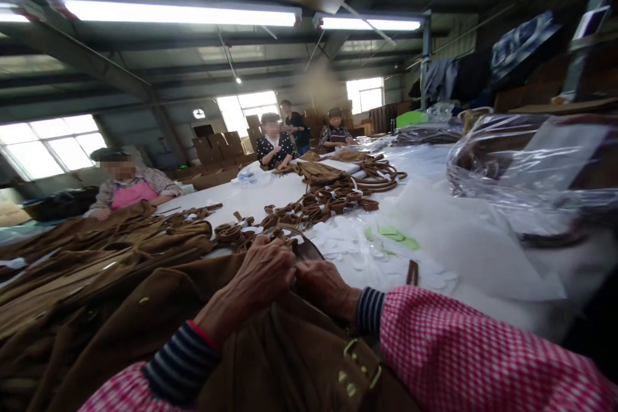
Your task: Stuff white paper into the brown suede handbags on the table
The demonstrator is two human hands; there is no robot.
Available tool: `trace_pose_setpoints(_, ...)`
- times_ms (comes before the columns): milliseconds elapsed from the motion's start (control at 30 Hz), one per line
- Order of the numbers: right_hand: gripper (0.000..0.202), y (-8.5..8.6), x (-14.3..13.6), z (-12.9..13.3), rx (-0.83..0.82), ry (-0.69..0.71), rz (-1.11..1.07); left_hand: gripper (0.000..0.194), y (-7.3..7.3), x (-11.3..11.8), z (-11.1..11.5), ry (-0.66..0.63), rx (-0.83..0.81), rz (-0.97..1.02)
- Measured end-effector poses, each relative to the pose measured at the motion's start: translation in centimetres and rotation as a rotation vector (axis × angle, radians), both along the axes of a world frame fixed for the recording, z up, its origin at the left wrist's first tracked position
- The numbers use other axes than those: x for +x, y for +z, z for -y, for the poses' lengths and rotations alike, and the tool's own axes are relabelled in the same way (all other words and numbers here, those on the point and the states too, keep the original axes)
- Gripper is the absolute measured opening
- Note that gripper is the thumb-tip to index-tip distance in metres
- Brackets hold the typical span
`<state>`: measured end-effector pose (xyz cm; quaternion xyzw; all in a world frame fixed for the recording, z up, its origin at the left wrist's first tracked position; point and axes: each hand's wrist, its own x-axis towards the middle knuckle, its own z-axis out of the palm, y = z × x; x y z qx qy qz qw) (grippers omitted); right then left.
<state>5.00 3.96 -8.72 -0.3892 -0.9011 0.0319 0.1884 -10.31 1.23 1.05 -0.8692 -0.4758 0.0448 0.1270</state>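
While both bare hands work close together at the table's near side, the article they handle, a soft brown cloth piece with brass-coloured metal fittings, lies directly beneath them, spread towards the wearer. The left hand has its fingers bent and closed on the upper edge of that cloth; the right hand, just beside it, is curled shut on the same edge, though the exact pinch point is hidden between them. A curved brown strap rises just beyond the knuckles, and whether it is fastened to the cloth cannot be told. As far as can be judged, this piece is partway through: its gold-toned rectangular buckle is already in place near the right forearm, but the edge in the hands looks unfinished. Further pieces probably await or have had the same handling, since a pile of folded brown cloth with small metal studs lies to the left; which of the two is unclear. Many coiled brown straps with white wrappings lie loose in a heap ahead, apparently unused. Small white flat pieces and bright green scraps are scattered on the white-covered table nearby.
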Motion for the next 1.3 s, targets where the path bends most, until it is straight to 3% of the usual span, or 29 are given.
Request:
trace_pose_setpoints(67, 0.015, -0.4, 0.1, 0.0, 0.007, 0.016, -0.051, 0.013, -0.9, -0.3, -0.5, 0.013, -0.028, 0.050)
trace_pose_setpoints(233, 0.017, -1.4, 0.8, 0.2, 0.059, 0.172, -0.278, 0.025, -3.9, -1.8, -0.6, 0.049, -0.152, 0.317)
trace_pose_setpoints(367, 0.028, -2.2, 0.7, 0.2, 0.056, 0.240, -0.445, 0.022, -4.7, -1.9, -1.0, 0.098, -0.323, 0.523)
trace_pose_setpoints(467, 0.031, -1.9, 0.7, 0.2, -0.035, 0.186, -0.456, 0.018, -5.2, -1.3, -1.2, 0.175, -0.298, 0.556)
trace_pose_setpoints(533, 0.032, -0.9, 1.3, 0.1, -0.104, 0.154, -0.403, 0.018, -5.6, -0.9, -1.2, 0.201, -0.219, 0.554)
trace_pose_setpoints(633, 0.030, 1.9, 4.2, -0.5, -0.094, 0.141, -0.370, 0.016, -6.1, -0.5, -0.9, 0.199, -0.152, 0.545)
trace_pose_setpoints(733, 0.019, 5.4, 9.3, -1.5, -0.024, 0.090, -0.349, 0.015, -6.2, -0.2, -0.7, 0.213, -0.140, 0.541)
trace_pose_setpoints(800, 0.013, 7.4, 13.1, -1.7, -0.072, 0.036, -0.294, 0.014, -6.1, -0.1, -0.6, 0.230, -0.144, 0.549)
trace_pose_setpoints(900, 0.012, 8.9, 17.6, -0.9, -0.196, -0.063, -0.140, 0.012, -6.1, 0.1, -0.7, 0.233, -0.145, 0.565)
trace_pose_setpoints(967, 0.015, 8.6, 19.4, 0.1, -0.232, -0.124, -0.011, 0.013, -6.1, 0.1, -0.7, 0.238, -0.131, 0.570)
trace_pose_setpoints(1067, 0.017, 6.7, 20.6, 1.1, -0.196, -0.221, 0.150, 0.014, -6.3, 0.1, -0.8, 0.248, -0.125, 0.560)
trace_pose_setpoints(1200, 0.013, 3.8, 20.3, 1.0, -0.159, -0.237, 0.211, 0.014, -6.2, 0.1, -0.8, 0.218, -0.121, 0.558)
trace_pose_setpoints(1300, 0.017, 3.1, 19.7, 0.6, -0.154, -0.232, 0.190, 0.014, -6.2, 0.1, -0.7, 0.208, -0.126, 0.563)
